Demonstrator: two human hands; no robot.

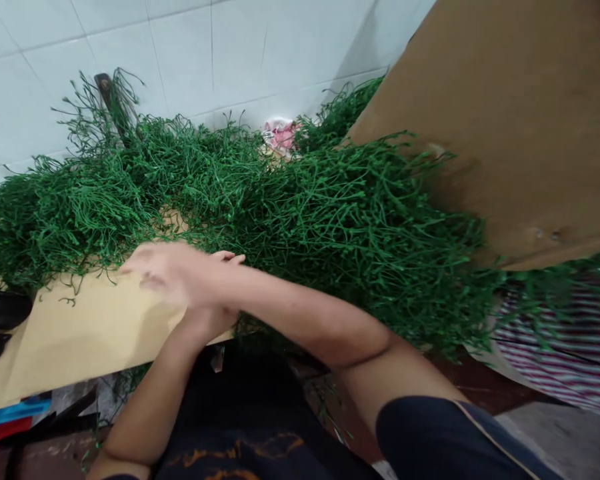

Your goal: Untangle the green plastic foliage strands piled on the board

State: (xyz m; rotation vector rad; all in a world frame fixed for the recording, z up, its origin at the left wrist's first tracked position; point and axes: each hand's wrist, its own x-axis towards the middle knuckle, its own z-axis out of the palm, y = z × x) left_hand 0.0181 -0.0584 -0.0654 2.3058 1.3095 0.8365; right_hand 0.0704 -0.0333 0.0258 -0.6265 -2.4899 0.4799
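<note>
Stems lay just beyond and to the right of our fingers; we judged them light, springy and prone to tangling, best taken in loose bundles. Near the card, with right hand blurred and left hand partly hidden, we could not tell how the fingers stood.

Two hands, one striped cloth, uncountably many green stems.
</note>
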